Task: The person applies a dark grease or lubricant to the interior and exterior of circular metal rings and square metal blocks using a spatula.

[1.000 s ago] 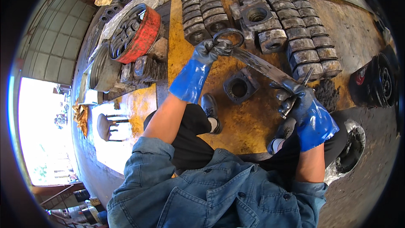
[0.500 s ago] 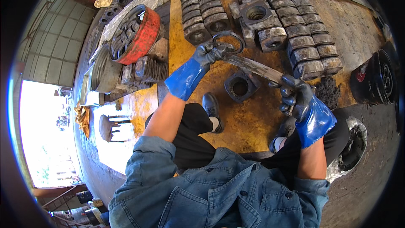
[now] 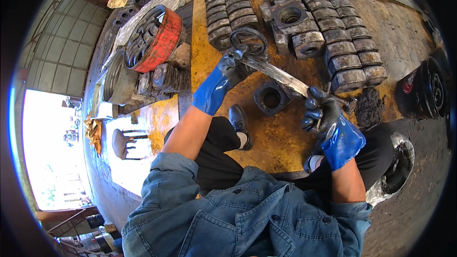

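Note:
Gloved in blue with grease-blackened fingers, my left hand [image 3: 235,65] is closed on a dark round ring [image 3: 248,31], which stands up above the fingers. My right hand [image 3: 322,112], gloved alike, is wrapped round the lower end of a flat, grease-smeared stick [image 3: 281,77]. The stick slants up to the left and its far end meets the ring at my left fingers; the exact contact is hidden. Below the stick, a square metal housing with a round bore [image 3: 271,98] lies on the stained yellow floor between my feet.
Stacked housings [image 3: 290,16] stand ahead, with long rows of them [image 3: 345,33] to the right. A heap of dark grease [image 3: 370,107] and a black bucket [image 3: 422,88] lie right. Left are a red-banded drum of rings [image 3: 164,40] and a small stool [image 3: 121,143].
My right hand has moved left and slightly down, and the stick has slid further toward the ring. The ring has shifted left and up and shows more of its face.

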The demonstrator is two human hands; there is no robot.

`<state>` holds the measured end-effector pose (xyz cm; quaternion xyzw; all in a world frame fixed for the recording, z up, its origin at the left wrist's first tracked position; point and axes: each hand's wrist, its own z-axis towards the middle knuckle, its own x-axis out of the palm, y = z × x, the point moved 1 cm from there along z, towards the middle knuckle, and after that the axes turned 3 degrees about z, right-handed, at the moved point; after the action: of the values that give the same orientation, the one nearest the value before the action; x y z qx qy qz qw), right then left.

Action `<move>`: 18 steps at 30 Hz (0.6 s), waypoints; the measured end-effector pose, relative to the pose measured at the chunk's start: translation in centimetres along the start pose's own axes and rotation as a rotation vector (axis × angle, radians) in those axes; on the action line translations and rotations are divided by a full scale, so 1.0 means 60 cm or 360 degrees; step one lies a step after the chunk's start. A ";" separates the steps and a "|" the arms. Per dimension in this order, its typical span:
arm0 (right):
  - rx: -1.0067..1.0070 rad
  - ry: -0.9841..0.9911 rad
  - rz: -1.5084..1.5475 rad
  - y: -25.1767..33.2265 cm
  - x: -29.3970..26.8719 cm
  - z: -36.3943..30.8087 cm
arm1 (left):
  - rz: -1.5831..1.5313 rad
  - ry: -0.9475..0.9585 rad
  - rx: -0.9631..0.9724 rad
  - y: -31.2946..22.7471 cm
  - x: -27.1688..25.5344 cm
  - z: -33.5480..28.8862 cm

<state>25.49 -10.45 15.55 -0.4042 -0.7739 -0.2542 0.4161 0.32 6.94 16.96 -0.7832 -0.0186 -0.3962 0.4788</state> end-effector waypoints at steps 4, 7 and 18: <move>-0.0031 0.0126 0.0047 -0.002 -0.015 0.013 | 0.0003 0.0084 0.0063 -0.009 0.008 0.001; 0.0018 0.0098 0.0138 0.004 -0.016 0.008 | 0.0175 -0.0087 0.0086 -0.018 -0.015 0.012; -0.0182 -0.0072 -0.0079 0.017 -0.013 -0.013 | 0.1082 -0.0040 0.0187 -0.034 -0.017 -0.001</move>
<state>26.96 -10.78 15.34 -0.4136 -0.7771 -0.2990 0.3682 -1.26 8.36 17.79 -0.7205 0.2148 -0.2024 0.6275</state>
